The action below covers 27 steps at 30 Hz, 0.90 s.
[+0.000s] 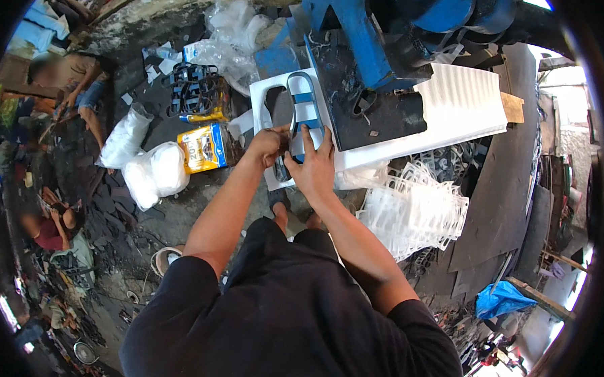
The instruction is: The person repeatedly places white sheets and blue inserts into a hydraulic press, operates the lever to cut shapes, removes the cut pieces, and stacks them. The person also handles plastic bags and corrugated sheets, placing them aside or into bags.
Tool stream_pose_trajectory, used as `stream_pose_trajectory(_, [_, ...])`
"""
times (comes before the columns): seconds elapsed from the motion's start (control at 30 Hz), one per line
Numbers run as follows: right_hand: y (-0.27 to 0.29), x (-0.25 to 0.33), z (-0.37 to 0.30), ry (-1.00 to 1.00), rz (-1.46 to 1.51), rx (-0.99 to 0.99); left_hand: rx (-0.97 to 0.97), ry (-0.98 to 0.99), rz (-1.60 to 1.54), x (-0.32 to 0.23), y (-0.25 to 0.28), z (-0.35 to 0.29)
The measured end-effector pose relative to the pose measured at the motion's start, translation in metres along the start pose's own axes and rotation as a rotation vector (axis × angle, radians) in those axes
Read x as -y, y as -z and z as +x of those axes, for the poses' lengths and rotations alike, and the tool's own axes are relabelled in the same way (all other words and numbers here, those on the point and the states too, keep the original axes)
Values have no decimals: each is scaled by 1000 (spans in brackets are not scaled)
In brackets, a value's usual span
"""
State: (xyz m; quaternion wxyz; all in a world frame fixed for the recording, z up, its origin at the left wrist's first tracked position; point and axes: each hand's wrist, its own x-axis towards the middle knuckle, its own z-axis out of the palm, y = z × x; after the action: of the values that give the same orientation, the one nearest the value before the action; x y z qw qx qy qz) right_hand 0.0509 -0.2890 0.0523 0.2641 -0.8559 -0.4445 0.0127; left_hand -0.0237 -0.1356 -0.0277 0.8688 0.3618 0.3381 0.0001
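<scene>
My right hand (pixel 315 165) spreads its fingers over the blue sole-shaped frame (pixel 306 99) beneath them, seemingly steadying it on the white sheet (pixel 466 96); my left hand (pixel 268 145) curls beside it, grip unclear.

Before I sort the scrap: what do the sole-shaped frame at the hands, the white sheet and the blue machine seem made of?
Sole-shaped frame: probably metal, with a thin, crisp rim and smooth blue crosspieces. White sheet: likely foam, softly rippled at one end; plastic remains possible. Blue machine: seemingly painted metal, its coating worn dark in places.
</scene>
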Motion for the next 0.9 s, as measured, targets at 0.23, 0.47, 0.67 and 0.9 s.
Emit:
stream_pose_trajectory(0.23, [-5,-16,0,-2,-30,2,-170,92,-62,-16,-30,-12])
stream_pose_trajectory(0.47, [-4,-16,0,-5,-36,16,-222,100,-45,-19,-33,-17])
stream_pose_trajectory(0.67, [-3,-19,-1,-27,-41,55,-204,74,-21,-18,-33,-16])
stream_pose_trajectory(0.9, [45,-46,-44,-166,32,10,-162,5,-78,-5,-25,-3])
